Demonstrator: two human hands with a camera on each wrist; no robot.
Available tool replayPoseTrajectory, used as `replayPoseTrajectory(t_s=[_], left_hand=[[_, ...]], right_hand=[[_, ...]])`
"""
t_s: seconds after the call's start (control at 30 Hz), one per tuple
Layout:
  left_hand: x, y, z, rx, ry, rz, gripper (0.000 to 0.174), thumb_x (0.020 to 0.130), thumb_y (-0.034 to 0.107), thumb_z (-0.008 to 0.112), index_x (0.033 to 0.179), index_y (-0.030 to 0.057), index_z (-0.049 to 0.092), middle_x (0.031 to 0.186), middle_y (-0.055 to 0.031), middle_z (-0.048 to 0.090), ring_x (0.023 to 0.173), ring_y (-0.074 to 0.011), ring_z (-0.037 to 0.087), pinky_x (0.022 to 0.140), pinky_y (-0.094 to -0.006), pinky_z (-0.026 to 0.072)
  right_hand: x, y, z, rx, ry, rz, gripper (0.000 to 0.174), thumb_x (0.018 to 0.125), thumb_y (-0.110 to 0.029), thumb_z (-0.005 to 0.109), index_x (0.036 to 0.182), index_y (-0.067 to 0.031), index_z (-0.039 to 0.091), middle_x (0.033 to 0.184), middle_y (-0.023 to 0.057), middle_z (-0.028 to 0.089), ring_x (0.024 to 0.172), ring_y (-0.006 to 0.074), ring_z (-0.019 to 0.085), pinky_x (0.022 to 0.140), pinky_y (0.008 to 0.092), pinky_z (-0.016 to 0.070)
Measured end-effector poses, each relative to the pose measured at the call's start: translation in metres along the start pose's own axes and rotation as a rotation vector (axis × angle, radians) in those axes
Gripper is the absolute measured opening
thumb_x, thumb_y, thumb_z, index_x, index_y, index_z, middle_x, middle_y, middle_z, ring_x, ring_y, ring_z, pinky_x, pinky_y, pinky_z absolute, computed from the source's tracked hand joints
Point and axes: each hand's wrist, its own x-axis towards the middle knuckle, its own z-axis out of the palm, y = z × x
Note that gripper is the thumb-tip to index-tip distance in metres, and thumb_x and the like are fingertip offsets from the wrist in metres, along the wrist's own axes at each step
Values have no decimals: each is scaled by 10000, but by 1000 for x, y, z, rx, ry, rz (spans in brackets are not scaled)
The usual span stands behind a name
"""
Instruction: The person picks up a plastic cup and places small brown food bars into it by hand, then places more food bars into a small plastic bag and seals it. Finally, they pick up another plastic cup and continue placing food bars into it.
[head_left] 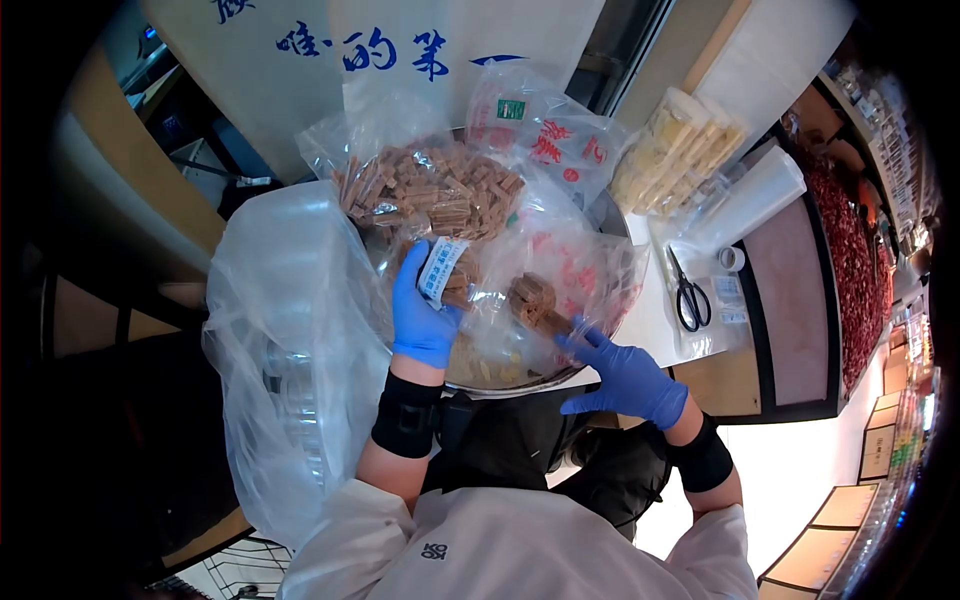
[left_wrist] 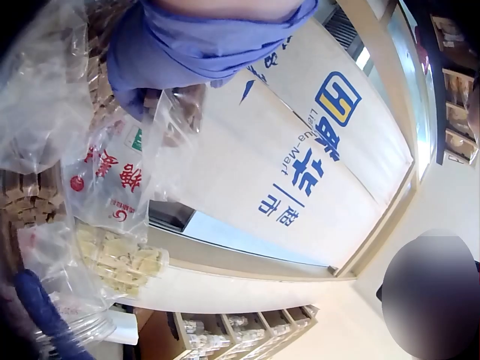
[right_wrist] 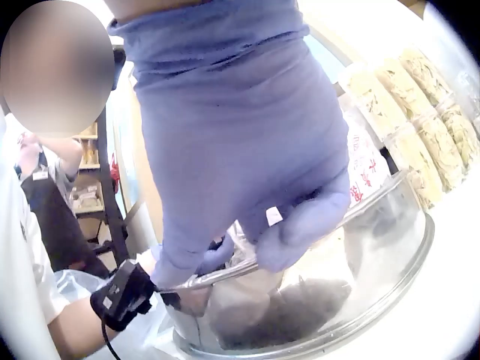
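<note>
In the head view my blue-gloved left hand (head_left: pixel 425 322) grips a small clear bag of brown sticks with a white-and-blue label (head_left: pixel 442 268). Lower right of it, my gloved right hand (head_left: pixel 637 384) has its fingers extended and spread, fingertips at the lower end of a brown stick bundle (head_left: pixel 536 303). Clear plastic lies around that bundle over the round metal basin (head_left: pixel 520 386). A large clear bag of brown pieces (head_left: pixel 430 190) sits above both hands. The right wrist view shows my right hand (right_wrist: pixel 240 150) over the basin's rim; its fingertips are partly hidden.
Stacked clear containers in a plastic bag (head_left: pixel 295 400) stand at the left. Right of the basin are packs of pale yellow food (head_left: pixel 675 150), a plastic roll (head_left: pixel 750 195), black scissors (head_left: pixel 690 300) and a tape roll (head_left: pixel 732 259). Another person (right_wrist: pixel 56 202) stands in the right wrist view.
</note>
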Motion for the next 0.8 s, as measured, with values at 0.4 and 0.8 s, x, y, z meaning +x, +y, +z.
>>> replayPoseTrajectory(t_s=[0.4,0.8], left_hand=[[2,-9,2,113,55,94,281,927,311,514,1051,74,601,872,-70,650,529,-97,519,430,-186,385],[-32,-54,55,82,-53,-15,490,908,443,518,1187,41,547,934,-109,657,646,-115,622,540,-201,516]], right_hand=[[-12,-29,-33,199,327,291,347,802,-300,687,1066,-87,612,933,103,666,625,251,626,598,334,499],[21,-46,17,696,697,-1,388,841,-28,617,1224,-29,553,766,-6,603,618,25,492,595,190,424]])
